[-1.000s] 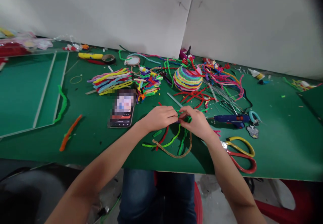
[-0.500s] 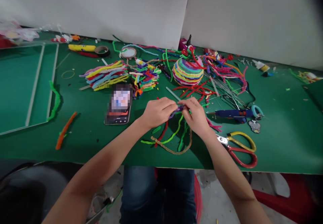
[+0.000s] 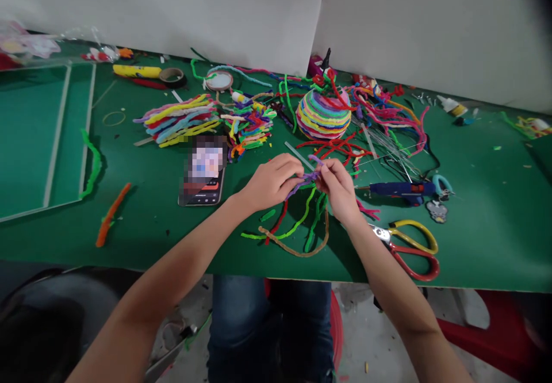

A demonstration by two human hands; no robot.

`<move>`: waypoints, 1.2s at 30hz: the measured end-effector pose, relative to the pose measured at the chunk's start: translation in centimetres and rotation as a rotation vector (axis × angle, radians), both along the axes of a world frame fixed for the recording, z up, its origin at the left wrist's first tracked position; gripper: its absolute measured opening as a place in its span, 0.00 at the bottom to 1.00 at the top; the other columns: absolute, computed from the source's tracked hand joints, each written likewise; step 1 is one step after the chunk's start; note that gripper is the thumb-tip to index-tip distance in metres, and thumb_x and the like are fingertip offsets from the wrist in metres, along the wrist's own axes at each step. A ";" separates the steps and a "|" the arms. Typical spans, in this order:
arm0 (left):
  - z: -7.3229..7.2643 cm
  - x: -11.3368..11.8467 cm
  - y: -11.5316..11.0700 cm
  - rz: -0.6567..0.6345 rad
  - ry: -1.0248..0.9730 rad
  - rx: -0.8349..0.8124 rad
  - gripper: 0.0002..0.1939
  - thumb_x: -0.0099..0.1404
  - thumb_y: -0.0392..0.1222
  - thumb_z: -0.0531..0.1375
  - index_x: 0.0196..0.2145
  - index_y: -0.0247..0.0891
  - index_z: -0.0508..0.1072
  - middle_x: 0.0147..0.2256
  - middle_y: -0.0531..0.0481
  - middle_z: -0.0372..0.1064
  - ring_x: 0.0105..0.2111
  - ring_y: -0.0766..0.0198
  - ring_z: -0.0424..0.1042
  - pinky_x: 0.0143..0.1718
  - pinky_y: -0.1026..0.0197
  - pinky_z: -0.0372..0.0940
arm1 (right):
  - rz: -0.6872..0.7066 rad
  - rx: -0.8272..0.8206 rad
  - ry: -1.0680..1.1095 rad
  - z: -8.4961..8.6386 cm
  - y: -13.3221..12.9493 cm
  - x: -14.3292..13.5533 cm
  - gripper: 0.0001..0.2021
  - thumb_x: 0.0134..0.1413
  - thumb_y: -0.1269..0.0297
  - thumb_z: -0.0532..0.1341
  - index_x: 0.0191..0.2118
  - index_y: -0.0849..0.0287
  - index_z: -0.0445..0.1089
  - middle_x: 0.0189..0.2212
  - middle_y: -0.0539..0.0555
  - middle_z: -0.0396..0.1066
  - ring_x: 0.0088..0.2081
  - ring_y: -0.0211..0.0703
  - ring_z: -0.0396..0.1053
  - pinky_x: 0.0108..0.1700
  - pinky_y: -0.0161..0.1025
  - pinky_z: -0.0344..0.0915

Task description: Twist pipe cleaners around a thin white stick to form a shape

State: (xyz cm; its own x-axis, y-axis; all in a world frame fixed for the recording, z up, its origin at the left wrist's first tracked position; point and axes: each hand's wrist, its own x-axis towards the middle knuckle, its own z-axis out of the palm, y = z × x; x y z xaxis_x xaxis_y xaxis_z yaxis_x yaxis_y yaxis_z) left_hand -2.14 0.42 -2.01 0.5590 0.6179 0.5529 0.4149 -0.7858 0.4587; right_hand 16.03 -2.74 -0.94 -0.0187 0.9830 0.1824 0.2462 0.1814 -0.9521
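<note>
While the fingers of the left hand (image 3: 273, 182) pinch one part of a purple pipe cleaner (image 3: 309, 176), those of the right hand (image 3: 338, 190) grip it just beside, a paler end poking up at 11 o'clock from them. The pipe cleaner is held above the counter (image 3: 487, 216), between the two hands. Around it, a striped pipe-cleaner ball (image 3: 323, 117) sits toward 12 o'clock, a blue hot glue gun (image 3: 399, 189) lies at 3 o'clock, and scissors (image 3: 414, 248) with one yellow and one red handle lie at 4. A curved tan pipe cleaner (image 3: 297, 252) lies at 6 o'clock, a smartphone (image 3: 202, 179) at 9, and a bundle of multicoloured pipe cleaners (image 3: 179, 119) at 10.
</note>
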 end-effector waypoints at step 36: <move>0.0 1.5 -1.4 0.251 -0.102 -0.256 0.03 0.59 0.34 0.56 0.31 0.36 0.70 0.29 0.52 0.70 0.27 0.70 0.67 0.29 0.67 0.61 | 0.036 0.657 -0.609 -1.2 -0.7 -0.3 0.11 0.56 0.76 0.55 0.39 0.55 0.71 0.33 0.53 0.76 0.36 0.40 0.72 0.38 0.38 0.70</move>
State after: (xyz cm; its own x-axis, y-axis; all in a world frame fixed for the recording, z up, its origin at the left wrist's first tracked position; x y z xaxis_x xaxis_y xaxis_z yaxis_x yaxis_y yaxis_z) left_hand -0.61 -0.95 -2.02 0.3224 0.8544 0.4075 0.5226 -0.5196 0.6760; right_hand 15.70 -3.44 -2.12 -0.3252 0.6807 0.6564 0.6585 0.6612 -0.3594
